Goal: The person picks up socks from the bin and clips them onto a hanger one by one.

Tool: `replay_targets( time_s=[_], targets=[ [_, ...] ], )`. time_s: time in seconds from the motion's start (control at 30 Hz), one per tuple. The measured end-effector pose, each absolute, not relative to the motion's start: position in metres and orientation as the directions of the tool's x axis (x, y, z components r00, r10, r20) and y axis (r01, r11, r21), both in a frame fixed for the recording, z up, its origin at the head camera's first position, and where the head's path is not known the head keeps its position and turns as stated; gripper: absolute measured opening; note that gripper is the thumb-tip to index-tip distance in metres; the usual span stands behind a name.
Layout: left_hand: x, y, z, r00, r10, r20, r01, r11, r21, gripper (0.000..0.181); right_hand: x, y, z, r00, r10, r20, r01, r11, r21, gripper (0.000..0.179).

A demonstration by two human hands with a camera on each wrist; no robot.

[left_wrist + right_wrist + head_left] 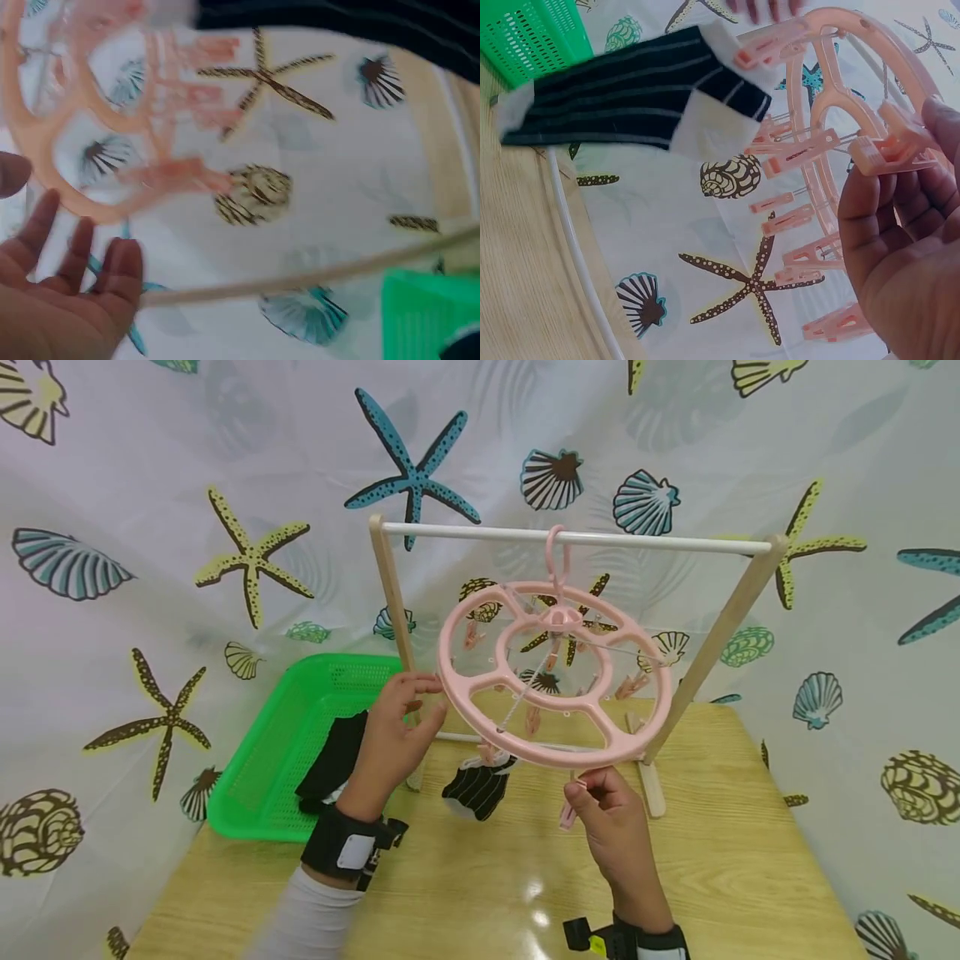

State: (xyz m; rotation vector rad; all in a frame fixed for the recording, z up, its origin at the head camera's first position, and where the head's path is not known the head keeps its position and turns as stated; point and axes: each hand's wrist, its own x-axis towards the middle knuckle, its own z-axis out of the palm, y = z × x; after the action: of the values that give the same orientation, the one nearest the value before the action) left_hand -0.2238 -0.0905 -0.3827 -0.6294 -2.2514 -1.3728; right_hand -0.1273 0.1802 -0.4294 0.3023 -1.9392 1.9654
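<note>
Head view — left hand (397, 727) loosely spread by pink hanger (551, 701) — right hand (618, 835) pinching a clip (567, 815)

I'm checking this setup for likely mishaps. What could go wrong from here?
The round hanger hangs by a single hook on the white rod, so a pull from the right hand, which holds a clothespin, might swing or slide it. The striped sock appears to hang from one clip, so jostling could shake it loose.

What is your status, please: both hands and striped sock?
Right hand pinches clothespin. Left hand beside pink hanger. Striped sock clipped, hanging. No obstruction seen.
</note>
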Motion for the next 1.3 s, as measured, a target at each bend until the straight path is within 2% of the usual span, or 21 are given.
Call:
replay_targets(
  time_s=[0.07, 0.13, 0.23, 0.4, 0.57, 0.67, 0.8, 0.97, 1.17, 1.3],
  targets=[
    [-0.233, -0.105, -0.391, -0.898, 0.12, 0.424, 0.43, 0.453, 0.781, 0.027, -0.129, 0.179, -0.428, -0.91, 0.096, 0.403, -0.405, 0.002, -0.914, 0.009],
    [-0.245, -0.123, -0.399, -0.964, 0.089, 0.25, 0.259, 0.526, 0.811, 0.034, -0.13, 0.178, -0.428, -0.909, 0.085, 0.407, -0.409, -0.007, -0.913, 0.009],
    [-0.267, -0.15, -0.414, -0.996, 0.067, 0.059, 0.088, 0.632, 0.77, 0.042, -0.13, 0.178, -0.429, -0.908, 0.09, 0.409, -0.413, -0.032, -0.91, 0.009],
    [-0.303, -0.191, -0.433, -0.998, 0.051, -0.033, 0.016, 0.747, 0.665, 0.044, -0.128, 0.181, -0.433, -0.91, 0.115, 0.398, -0.405, -0.043, -0.913, 0.008],
    [-0.322, -0.224, -0.45, -0.988, 0.064, -0.139, -0.029, 0.814, 0.58, 0.045, -0.129, 0.183, -0.432, -0.915, 0.101, 0.39, -0.396, -0.045, -0.917, 0.008],
    [-0.323, -0.235, -0.463, -0.961, 0.058, -0.272, -0.105, 0.829, 0.549, 0.055, -0.129, 0.183, -0.432, -0.916, 0.104, 0.388, -0.395, -0.05, -0.917, 0.008],
    [-0.321, -0.243, -0.48, -0.905, -0.015, -0.424, -0.262, 0.807, 0.53, 0.064, -0.129, 0.182, -0.431, -0.921, 0.096, 0.378, -0.383, -0.047, -0.922, 0.008],
    [-0.321, -0.242, -0.495, -0.869, -0.054, -0.493, -0.388, 0.693, 0.607, 0.064, -0.129, 0.184, -0.432, -0.926, 0.088, 0.367, -0.369, 0.001, -0.929, 0.008],
    [-0.324, -0.241, -0.504, -0.904, -0.061, -0.424, -0.348, 0.682, 0.643, 0.068, -0.129, 0.184, -0.432, -0.933, 0.094, 0.347, -0.346, 0.033, -0.938, 0.009],
    [-0.324, -0.241, -0.512, -0.937, -0.077, -0.34, -0.296, 0.691, 0.66, 0.063, -0.129, 0.184, -0.432, -0.936, 0.09, 0.34, -0.339, 0.024, -0.94, 0.009]
  ],
)
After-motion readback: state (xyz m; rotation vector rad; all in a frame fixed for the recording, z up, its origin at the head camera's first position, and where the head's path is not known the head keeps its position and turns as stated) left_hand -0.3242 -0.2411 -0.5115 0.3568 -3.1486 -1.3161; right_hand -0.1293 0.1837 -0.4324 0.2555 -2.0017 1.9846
